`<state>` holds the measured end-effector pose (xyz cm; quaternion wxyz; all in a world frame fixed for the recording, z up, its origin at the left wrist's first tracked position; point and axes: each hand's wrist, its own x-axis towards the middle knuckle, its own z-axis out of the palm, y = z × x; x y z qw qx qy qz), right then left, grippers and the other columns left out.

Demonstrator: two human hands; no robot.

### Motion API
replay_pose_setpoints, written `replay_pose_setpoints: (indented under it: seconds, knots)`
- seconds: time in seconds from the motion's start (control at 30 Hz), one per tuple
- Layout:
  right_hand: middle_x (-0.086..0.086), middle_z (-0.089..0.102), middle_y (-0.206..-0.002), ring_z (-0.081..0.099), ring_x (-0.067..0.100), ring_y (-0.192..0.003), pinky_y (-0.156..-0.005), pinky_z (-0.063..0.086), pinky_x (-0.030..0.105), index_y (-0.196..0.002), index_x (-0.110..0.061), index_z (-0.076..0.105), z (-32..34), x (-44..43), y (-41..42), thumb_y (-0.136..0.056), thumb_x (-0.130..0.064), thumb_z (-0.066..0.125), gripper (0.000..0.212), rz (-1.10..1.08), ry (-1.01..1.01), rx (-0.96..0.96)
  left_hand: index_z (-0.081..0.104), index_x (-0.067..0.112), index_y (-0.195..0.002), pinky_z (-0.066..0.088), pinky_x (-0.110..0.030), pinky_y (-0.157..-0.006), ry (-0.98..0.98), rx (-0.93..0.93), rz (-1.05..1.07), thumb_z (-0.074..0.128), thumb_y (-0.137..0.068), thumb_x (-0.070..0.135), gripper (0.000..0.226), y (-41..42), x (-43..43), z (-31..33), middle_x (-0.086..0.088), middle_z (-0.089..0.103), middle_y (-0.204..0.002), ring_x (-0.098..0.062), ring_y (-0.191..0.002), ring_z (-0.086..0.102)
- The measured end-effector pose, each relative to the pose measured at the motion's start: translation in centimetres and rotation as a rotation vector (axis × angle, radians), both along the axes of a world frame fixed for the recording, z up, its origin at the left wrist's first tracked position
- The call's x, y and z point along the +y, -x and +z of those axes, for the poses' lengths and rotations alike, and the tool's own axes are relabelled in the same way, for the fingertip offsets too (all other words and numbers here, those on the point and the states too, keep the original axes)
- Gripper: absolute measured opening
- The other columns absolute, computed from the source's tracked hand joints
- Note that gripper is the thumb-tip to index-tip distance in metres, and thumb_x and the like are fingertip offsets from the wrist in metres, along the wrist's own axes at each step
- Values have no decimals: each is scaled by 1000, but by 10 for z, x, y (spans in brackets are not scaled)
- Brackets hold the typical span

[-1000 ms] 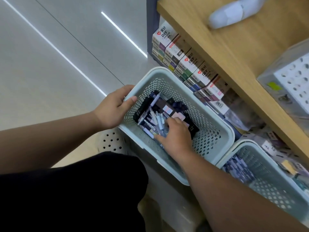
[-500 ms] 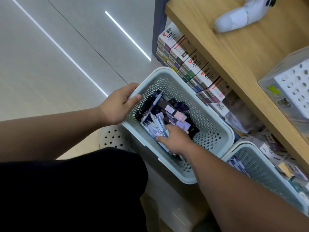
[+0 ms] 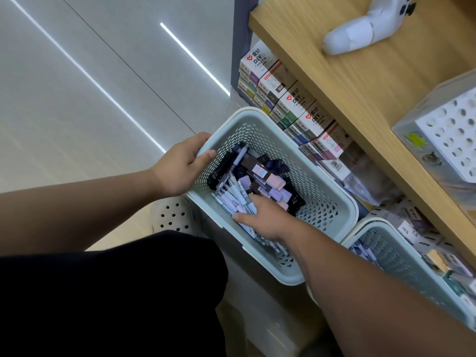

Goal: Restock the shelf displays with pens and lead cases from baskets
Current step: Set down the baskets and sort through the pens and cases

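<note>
Pens [image 3: 233,199], lilac and clear, lie bundled in a pale perforated basket [image 3: 332,202], with grey tiled floor [image 3: 77,112] beyond the left hand [image 3: 180,168] and a wooden shelf [image 3: 360,99] beyond the right hand [image 3: 260,220]. Their long axes run diagonally from the right hand toward the left. The right hand curls round the bundle with its thumb across the barrels, while the left grips the basket rim.

Pale basket [image 3: 318,199] holds jumbled lilac pens [image 3: 235,198], dark lead cases [image 3: 218,172], prob. HB.
</note>
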<state>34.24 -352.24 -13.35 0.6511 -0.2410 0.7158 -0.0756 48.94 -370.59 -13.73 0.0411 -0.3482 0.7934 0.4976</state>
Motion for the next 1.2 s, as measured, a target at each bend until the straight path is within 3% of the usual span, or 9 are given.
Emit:
replay_pose_setpoints:
  seconds: [0.07, 0.23, 0.3, 0.4, 0.57, 0.87, 0.97, 1.07, 1.2]
  knots:
    - [4, 17, -167, 24, 28, -151, -118, 28, 42, -160, -17, 16, -1, 0, 7, -93, -52, 64, 90, 61, -28, -32, 52, 29, -128, 46, -29, -74, 10, -6, -5, 44, -106, 35, 24, 0, 1, 0, 2, 63, -101, -13, -89, 58]
    - [6, 22, -166, 30, 28, -148, -113, 30, 36, -159, -14, 19, 9, 4, 16, -92, -47, 68, 89, 90, -42, -81, 53, 20, -127, 43, -24, -74, 36, -27, -65, 42, -106, 38, 30, 1, -3, 2, -2, 61, -104, -21, -93, 58]
    - [6, 32, -161, 40, 26, -141, -109, 36, 34, -157, -15, 26, 13, 7, 19, -90, -47, 71, 87, 114, -84, -89, 53, 17, -127, 43, -26, -74, 49, -41, -98, 42, -107, 36, 30, 2, -4, 4, -3, 60, -104, -22, -94, 57]
    - [-1, 61, -134, 60, 13, -109, -86, 45, 24, -137, -20, 50, 18, 11, 21, -90, -42, 72, 57, 61, -104, -116, 55, 14, -124, 42, -33, -76, 76, -48, -117, 39, -103, 45, 40, 3, -5, 9, -3, 59, -104, -23, -95, 57]
    - [8, 28, -163, 38, 29, -142, -113, 37, 42, -159, -15, 19, 22, 12, 15, -89, -48, 70, 92, 109, -33, -51, 57, 12, -118, 46, -38, -79, 130, -81, -123, 33, -97, 53, 51, 6, -3, 16, -7, 59, -102, -25, -92, 57]
    - [9, 22, -165, 31, 29, -147, -110, 31, 34, -160, -15, 16, 30, 16, 16, -96, -36, 66, 83, 50, 24, -50, 57, 19, -123, 50, -42, -88, 23, -139, 119, 54, -98, 49, 40, 7, 3, 16, -3, 56, -119, -24, -104, 57]
    - [13, 60, -133, 62, 24, -109, -98, 50, 42, -139, -18, 49, 33, 20, 23, -94, -29, 69, 51, -86, 63, 6, 59, 15, -122, 47, -38, -88, 306, -83, 218, 64, -93, 47, 44, 9, 3, 26, -4, 55, -120, -20, -106, 54]
    - [5, 70, -98, 70, 19, -84, -78, 58, 37, -108, -25, 61, 43, 29, 39, -90, -20, 72, 22, -273, 141, 45, 65, 4, -104, 40, -33, -88, 684, 191, 113, 67, -89, 28, 28, 16, 1, 46, -14, 58, -104, -27, -99, 53]
    - [0, 73, -96, 72, 16, -85, -81, 59, 34, -107, -28, 64, 60, 51, 61, -85, -24, 79, 27, -341, 207, 78, 67, 9, -101, 50, -37, -74, 523, 111, -209, 68, -92, 22, 17, 40, 15, 50, -6, 62, -93, -23, -82, 57]
